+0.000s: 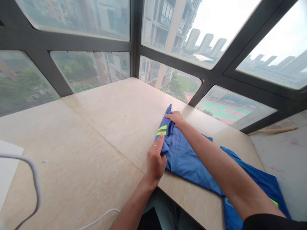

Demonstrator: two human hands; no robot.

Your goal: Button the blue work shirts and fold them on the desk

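A blue garment (185, 158) with neon yellow-green stripes (162, 130) lies on the light wooden tabletop (96, 134) to the right of centre, one end trailing off the table's near right edge. My left hand (155, 158) pinches the garment's near left edge, a ring on one finger. My right hand (176, 118) is closed on the cloth's far tip, its forearm stretched across the fabric.
Dark-framed windows (134, 48) rise right behind the table's far edges. A white cable (35, 188) and a white sheet (7, 163) sit at the near left. A grey floor (285, 159) lies to the right of the table.
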